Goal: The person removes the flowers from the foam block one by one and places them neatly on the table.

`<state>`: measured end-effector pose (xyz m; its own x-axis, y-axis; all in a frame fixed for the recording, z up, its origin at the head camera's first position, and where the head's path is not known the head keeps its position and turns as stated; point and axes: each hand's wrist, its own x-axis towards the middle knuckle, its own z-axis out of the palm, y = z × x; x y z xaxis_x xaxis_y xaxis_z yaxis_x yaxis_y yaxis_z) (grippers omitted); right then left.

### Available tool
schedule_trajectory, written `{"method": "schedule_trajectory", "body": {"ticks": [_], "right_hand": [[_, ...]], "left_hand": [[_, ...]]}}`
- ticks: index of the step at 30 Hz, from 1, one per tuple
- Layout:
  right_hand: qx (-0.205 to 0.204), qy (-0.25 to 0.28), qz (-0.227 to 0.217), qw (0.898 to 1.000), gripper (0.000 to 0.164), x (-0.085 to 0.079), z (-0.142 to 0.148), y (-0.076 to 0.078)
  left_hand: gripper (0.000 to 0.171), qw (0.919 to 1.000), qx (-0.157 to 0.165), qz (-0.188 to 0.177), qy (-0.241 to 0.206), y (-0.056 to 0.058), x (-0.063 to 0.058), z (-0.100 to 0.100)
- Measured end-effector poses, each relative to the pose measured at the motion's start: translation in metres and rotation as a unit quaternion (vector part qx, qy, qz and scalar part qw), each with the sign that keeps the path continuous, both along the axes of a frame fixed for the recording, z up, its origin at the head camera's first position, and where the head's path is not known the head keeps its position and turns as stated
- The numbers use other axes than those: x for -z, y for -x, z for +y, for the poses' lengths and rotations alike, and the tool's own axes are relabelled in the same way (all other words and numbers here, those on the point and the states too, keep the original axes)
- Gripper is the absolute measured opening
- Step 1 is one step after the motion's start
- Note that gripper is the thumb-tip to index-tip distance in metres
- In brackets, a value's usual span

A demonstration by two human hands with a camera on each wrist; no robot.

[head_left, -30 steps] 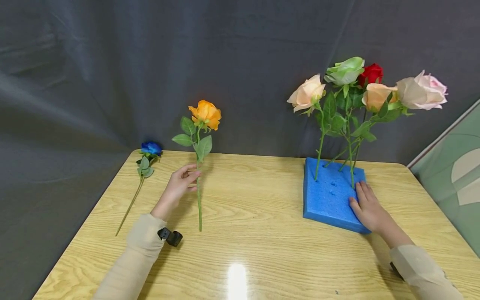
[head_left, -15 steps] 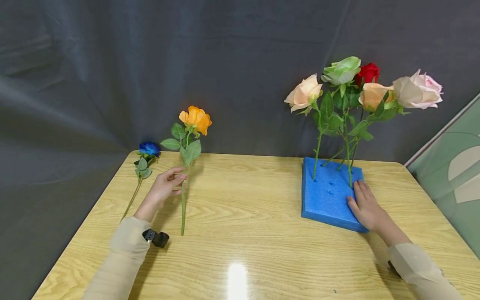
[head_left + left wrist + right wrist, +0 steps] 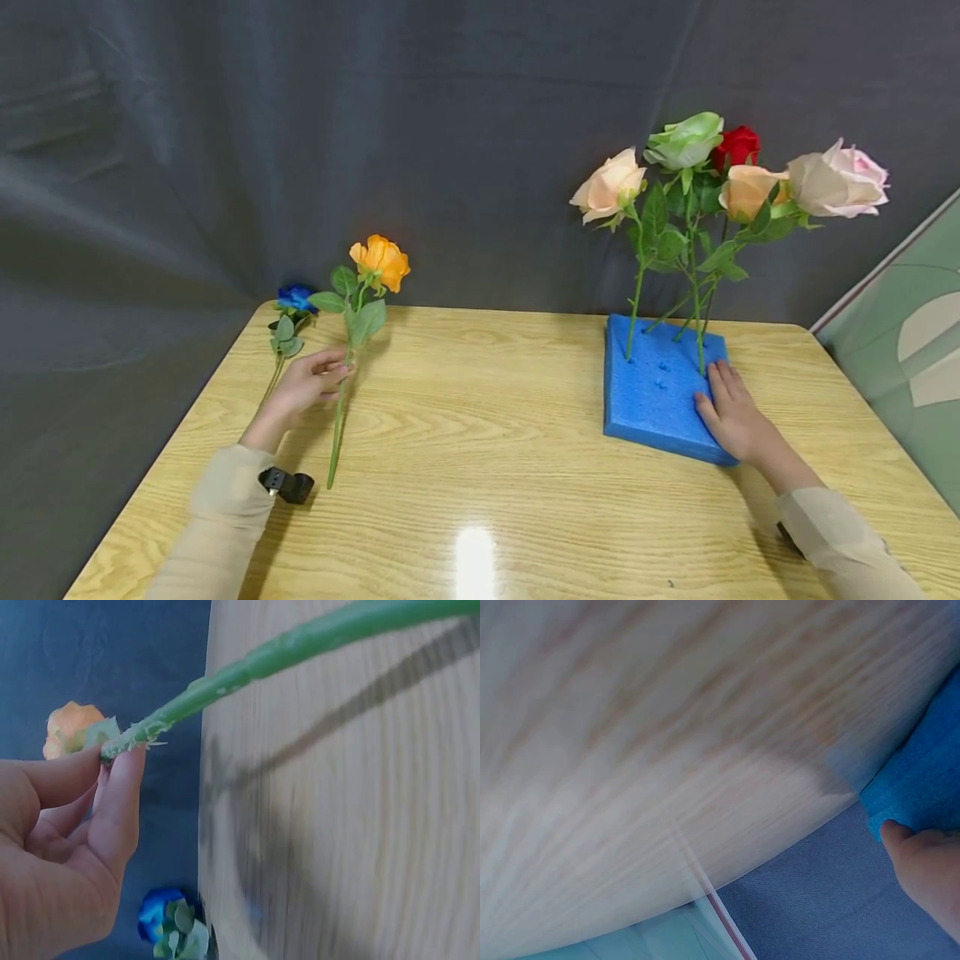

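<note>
Well apart: left hand (image 3: 302, 387) pinches orange rose (image 3: 381, 263); flat right hand (image 3: 738, 423) on foam (image 3: 651, 410) edge, tabletop (image 3: 480, 417) between.

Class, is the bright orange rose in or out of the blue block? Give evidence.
Out: the left hand pinches the bright orange rose by its stem, away from the blue block.

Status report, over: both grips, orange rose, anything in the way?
Left grip pinching orange rose by stem. Right grip resting on foam. Orange rose tilted, apart from foam. Blue rose close beside left grip.
</note>
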<state>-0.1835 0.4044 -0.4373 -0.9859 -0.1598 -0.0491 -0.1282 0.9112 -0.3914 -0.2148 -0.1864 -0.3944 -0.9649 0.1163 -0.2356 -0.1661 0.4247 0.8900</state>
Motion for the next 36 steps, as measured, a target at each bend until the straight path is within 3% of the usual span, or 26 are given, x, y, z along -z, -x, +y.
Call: {"method": "schedule_trajectory", "body": {"ticks": [14,27,36], "right_hand": [[0.001,0.004,-0.002,1.000,0.068,0.001,0.003,-0.001],[0.002,0.009,-0.005,1.000,0.069,-0.001,0.001,0.000],[0.000,0.007,-0.004,1.000,0.069,-0.002,0.000,0.000]], "left_hand": [[0.052,0.9977,0.031,-0.026,0.055,-0.006,0.008,-0.030],[0.051,0.9955,0.021,-0.039,0.084,-0.011,0.008,-0.055],[0.050,0.9933,-0.018,-0.074,0.087,-0.010,0.015,-0.061]]}}
